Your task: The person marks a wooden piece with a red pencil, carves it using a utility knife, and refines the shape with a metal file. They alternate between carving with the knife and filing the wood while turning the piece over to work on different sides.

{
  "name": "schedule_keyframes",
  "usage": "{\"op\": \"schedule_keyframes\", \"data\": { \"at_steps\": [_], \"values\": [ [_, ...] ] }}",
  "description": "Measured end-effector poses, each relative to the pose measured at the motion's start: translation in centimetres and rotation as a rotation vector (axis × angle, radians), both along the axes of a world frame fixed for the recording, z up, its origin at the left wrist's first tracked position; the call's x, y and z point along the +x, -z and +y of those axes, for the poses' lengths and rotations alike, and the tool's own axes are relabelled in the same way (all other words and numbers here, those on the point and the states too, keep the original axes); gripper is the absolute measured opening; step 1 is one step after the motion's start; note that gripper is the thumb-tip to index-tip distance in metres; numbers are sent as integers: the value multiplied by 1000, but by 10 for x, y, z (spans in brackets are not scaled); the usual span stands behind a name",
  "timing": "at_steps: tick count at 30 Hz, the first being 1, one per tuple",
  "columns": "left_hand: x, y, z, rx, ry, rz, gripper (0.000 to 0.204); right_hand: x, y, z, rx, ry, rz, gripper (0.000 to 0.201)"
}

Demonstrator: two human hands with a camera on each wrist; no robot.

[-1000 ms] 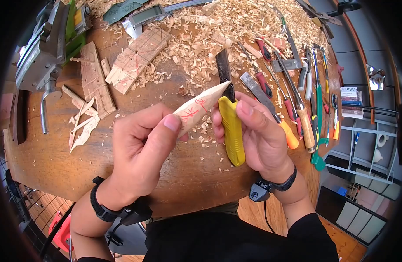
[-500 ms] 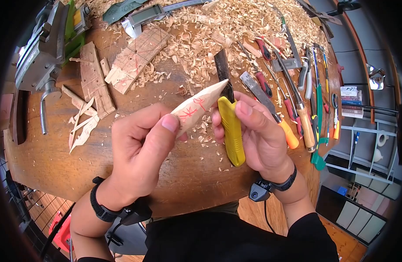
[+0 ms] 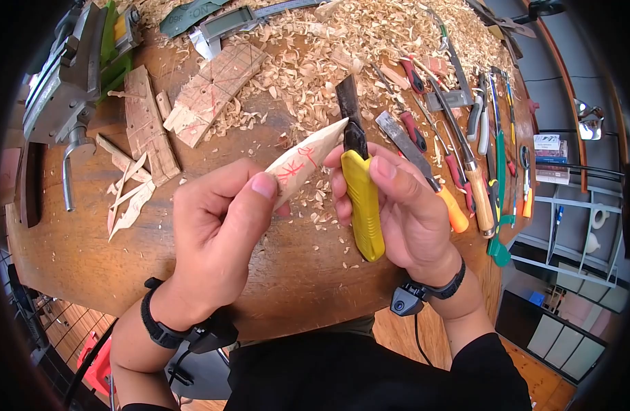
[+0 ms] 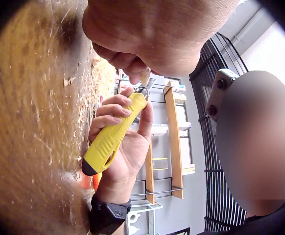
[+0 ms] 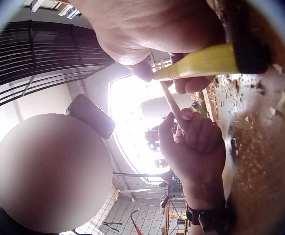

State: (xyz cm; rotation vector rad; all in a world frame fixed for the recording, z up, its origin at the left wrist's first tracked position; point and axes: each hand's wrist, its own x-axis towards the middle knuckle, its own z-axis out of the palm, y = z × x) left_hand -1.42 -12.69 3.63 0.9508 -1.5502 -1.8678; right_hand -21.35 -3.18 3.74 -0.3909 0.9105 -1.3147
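My left hand (image 3: 215, 236) pinches a pale, pointed piece of wood (image 3: 298, 164) between thumb and fingers. Red marks run along its face, and its tip slants up toward the knife. In my right hand (image 3: 414, 216) is a knife (image 3: 364, 209) with a yellow handle, its dark blade (image 3: 348, 99) pointing away from me. The wood's tip overlaps the blade's base in the head view. From the left wrist view, the right fingers (image 4: 114, 110) wrap the yellow handle. In the right wrist view the wood (image 5: 173, 105) shows as a thin edge, its lower end inside the left fist.
Wood shavings (image 3: 287, 75) are heaped across the back of the bench (image 3: 315, 288). A vise (image 3: 68, 96) stands at left beside marked boards (image 3: 215, 89) and wood offcuts (image 3: 130, 198). Calipers (image 3: 229, 29) lie at the back. Chisels (image 3: 479, 195), pliers (image 3: 476, 116) and other tools line the right side.
The left hand has drawn the pointed wood slightly left, its tip shifting from the blade's right side to its left. The right hand and knife have barely moved.
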Motion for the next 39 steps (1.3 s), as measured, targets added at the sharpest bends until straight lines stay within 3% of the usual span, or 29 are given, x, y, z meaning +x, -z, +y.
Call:
{"op": "schedule_keyframes", "data": {
  "at_steps": [11, 13, 20, 29, 31, 34, 39],
  "values": [
    [-1, -2, 1, 5, -30, -26, 35, 0, -2, -1, 19, -51, -46, 55],
    [-1, -1, 1, -1, -34, -24, 35, 2, -5, -2, 106, -45, 19, 65],
    [-2, 0, 1, -11, -86, -3, 36, 3, -4, -1, 130, -51, -51, 66],
    [-5, 0, -2, 31, -129, -22, 41, 1, -3, 0, 81, -146, 40, 66],
    [-3, -3, -3, 73, -95, -26, 41, 3, -7, 0, 52, -3, 9, 48],
    [-4, -2, -3, 124, -35, -12, 41, 0, -4, 1, -10, 62, 66, 35],
    [-5, -3, -2, 145, 21, -3, 40, -4, -12, -1, 0, -18, 50, 31]
  ]
}}
